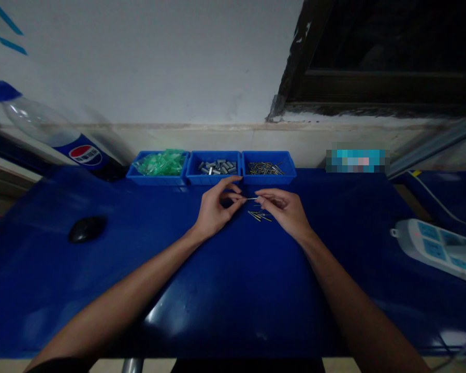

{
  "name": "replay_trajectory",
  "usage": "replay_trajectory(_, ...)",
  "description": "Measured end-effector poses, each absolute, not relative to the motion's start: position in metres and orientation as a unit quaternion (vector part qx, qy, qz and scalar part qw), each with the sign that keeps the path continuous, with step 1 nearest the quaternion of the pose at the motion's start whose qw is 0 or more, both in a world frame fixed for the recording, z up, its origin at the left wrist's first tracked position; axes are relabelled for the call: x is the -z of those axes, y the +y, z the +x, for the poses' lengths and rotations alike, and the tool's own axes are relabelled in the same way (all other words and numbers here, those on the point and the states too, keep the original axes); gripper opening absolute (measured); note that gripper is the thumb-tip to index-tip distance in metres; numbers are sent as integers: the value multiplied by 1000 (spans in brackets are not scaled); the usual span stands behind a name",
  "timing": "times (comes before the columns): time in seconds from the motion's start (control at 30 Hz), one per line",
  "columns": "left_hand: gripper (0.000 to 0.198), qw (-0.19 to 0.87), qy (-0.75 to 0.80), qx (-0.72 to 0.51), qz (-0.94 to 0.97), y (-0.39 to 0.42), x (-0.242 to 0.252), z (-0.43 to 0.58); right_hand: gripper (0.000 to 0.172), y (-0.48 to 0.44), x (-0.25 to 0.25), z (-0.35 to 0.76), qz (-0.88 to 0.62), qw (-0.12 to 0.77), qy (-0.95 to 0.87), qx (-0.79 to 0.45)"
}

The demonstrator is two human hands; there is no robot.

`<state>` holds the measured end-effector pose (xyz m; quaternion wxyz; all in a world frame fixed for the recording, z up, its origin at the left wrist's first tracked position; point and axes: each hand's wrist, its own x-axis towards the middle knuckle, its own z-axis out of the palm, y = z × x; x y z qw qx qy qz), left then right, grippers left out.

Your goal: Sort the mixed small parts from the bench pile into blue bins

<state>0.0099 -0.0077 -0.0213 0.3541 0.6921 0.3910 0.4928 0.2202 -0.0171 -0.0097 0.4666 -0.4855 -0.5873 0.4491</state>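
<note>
Left hand [217, 207]: centre of the frame, thumb and forefinger pinched together at the left end of the thin pin [250, 198]. Whether they also hold a smaller part is too small to tell.
Right hand [286, 210]: just right of centre, fingertips closed on the pin's right end.
Thin pin: spans the small gap between the two hands, just above the table [233, 290].
Long axis: runs left to right across the frame, nearly level, each end pointing into one hand.
Nearer hand: neither, as both touch the pin from opposite sides.
Loose pins [259, 216]: a small scatter on the table, just below the held pin and touching or almost touching the right hand.
Pin bin [268, 167]: just above the hands and nearest the right one.
Sleeve bin [216, 167]: above the left hand, holding grey metal pieces.
Green-parts bin [161, 163]: further left in the same row.
Elsewhere: a bottle [42, 129] at upper left, a mouse [87, 228] at left and a power strip [438, 248] at right, all well apart from the hands.
</note>
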Motion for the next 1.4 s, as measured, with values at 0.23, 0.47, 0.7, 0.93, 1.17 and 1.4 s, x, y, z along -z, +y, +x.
replay_trajectory(0.23, 21, 295, 421, -469, 718, -8, 18, 13, 18, -15, 9, 221, -480, 497, -555, -464)
replay_trajectory(0.47, 35, 186, 260, -311, 895, -14, 12, 14, 66, -12, 9, 224, -445, 533, -578, -428)
replay_trajectory(0.7, 38, 152, 221, -217, 938, -21, 11, 16, 53, -14, 5, 226, -455, 524, -594, -407)
replay_trajectory(0.93, 26, 133, 298, -276, 904, -14, 22, 13, 47, -13, 5, 230, -449, 537, -583, -412)
replay_trajectory(1.17, 17, 148, 339, -310, 876, -10, 26, 11, 44, -13, 5, 228, -446, 540, -574, -425)
replay_trajectory(1.4, 14, 170, 352, -327, 860, -9, 25, 11, 46, -14, 4, 227, -464, 518, -584, -419)
